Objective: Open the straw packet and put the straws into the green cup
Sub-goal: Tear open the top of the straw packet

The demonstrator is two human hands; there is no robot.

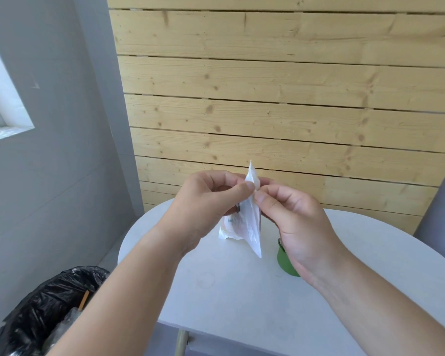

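A white, crumpled straw packet (249, 222) hangs upright above the white table (242, 291). My left hand (206, 204) pinches its upper edge from the left, thumb and fingers curled on it. From the right, my right hand (293, 222) pinches the same upper edge, thumbs nearly touching. The packet's top corner sticks up above both hands. A green cup (285, 260) stands on the table under my right hand, mostly hidden by the palm. No straws show outside the packet.
A bin lined with a black bag (44, 312) stands on the floor at the lower left, with rubbish inside. A wooden plank wall (280, 98) rises right behind the table. A grey wall with a window lies to the left.
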